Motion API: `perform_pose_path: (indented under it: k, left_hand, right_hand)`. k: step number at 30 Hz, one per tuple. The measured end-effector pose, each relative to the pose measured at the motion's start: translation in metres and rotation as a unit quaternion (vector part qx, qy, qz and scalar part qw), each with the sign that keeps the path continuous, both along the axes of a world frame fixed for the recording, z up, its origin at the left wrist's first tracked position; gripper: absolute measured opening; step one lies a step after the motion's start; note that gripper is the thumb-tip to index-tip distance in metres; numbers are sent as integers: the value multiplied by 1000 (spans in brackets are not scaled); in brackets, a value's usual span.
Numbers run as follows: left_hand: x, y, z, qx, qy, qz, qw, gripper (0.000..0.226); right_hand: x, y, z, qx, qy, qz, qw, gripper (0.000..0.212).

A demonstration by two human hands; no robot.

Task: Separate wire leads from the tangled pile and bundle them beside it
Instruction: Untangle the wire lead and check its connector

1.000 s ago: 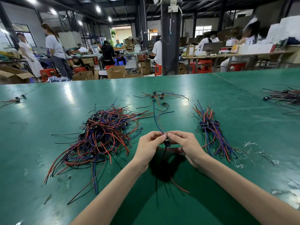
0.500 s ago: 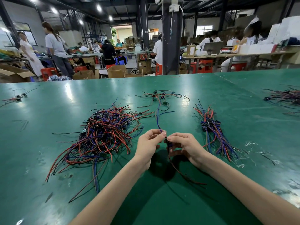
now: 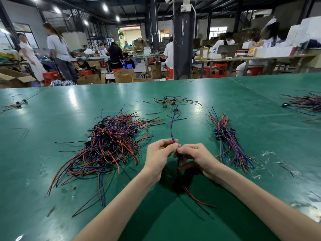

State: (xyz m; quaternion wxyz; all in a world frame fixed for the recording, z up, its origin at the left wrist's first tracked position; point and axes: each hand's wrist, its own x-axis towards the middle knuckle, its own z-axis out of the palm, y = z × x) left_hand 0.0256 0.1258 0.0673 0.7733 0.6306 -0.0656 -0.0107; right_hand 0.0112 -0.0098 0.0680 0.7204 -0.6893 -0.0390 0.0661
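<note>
Wire lead (image 3: 172,131) is stretching between both hands above the tabletop (image 3: 52,122), running lengthwise away from the person. The left hand (image 3: 159,153) is pinching its blue strand, and the right hand (image 3: 196,155) is closing its grip on the dark connector (image 3: 180,158) just below. Sorted bundle (image 3: 227,141) is lying to the right, nearer the right grip and roughly parallel to the lead. Tangled pile (image 3: 111,141) is sitting to the left.
</note>
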Motion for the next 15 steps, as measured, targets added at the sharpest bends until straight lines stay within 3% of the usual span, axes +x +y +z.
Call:
perform_pose_path:
  k: [3,8,15]
  left_hand:
    - [2,2,0,21,0,15,1000,8]
    - [7,4,0,49,-1,24,999,12]
    - [20,23,8,18,16,100,995,13]
  right_hand:
    - [-1,3,-1,4,-4,-9,1000,24]
    - [-1,4,-2,-17,-16,-31,999,41]
    - [-2,5,-3,-51,-7,-15,999,34]
